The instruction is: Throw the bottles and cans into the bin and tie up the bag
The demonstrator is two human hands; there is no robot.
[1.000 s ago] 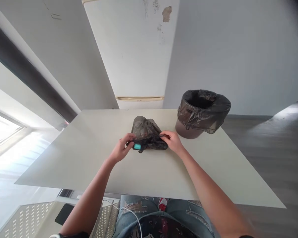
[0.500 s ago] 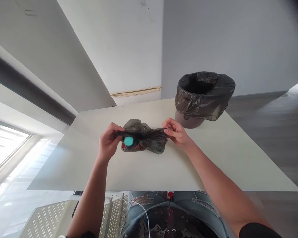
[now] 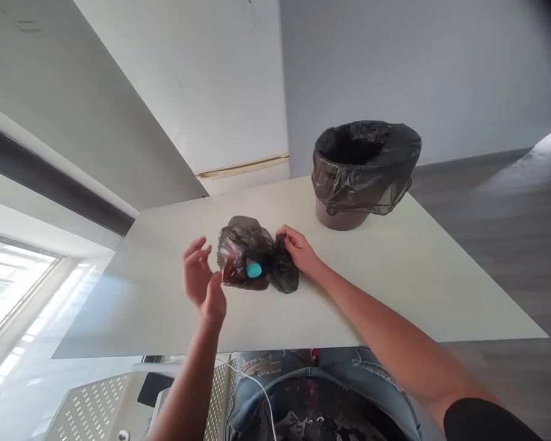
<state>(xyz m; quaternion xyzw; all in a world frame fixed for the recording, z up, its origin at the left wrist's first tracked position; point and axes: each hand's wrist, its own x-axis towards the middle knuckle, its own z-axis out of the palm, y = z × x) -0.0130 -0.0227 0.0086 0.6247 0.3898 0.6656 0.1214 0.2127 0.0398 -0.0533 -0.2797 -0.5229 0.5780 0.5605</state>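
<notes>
A bunched black plastic bag [image 3: 242,236] rests on the white table, gathered tight near its middle. Something reddish shows through its thin film, and a turquoise round piece [image 3: 254,270] is visible at its front. My right hand [image 3: 299,250] pinches the bag's gathered right end between thumb and fingers. To the left of the bag, my left hand [image 3: 202,278] is open, fingers apart and curved, holding nothing. Its thumb is close to the bag's left side; whether it touches I cannot tell.
A brownish bin [image 3: 342,218] lined with a black bag [image 3: 365,177] stands at the table's back right. Below the front edge of the white table [image 3: 441,288] are a beige perforated basket [image 3: 89,407] and a white cable [image 3: 262,392]. A window is at left.
My left hand has let go of the bag and opened to its left. The bag's right end has been drawn in and bunched, with my right hand nearer the middle. The view has shifted slightly.
</notes>
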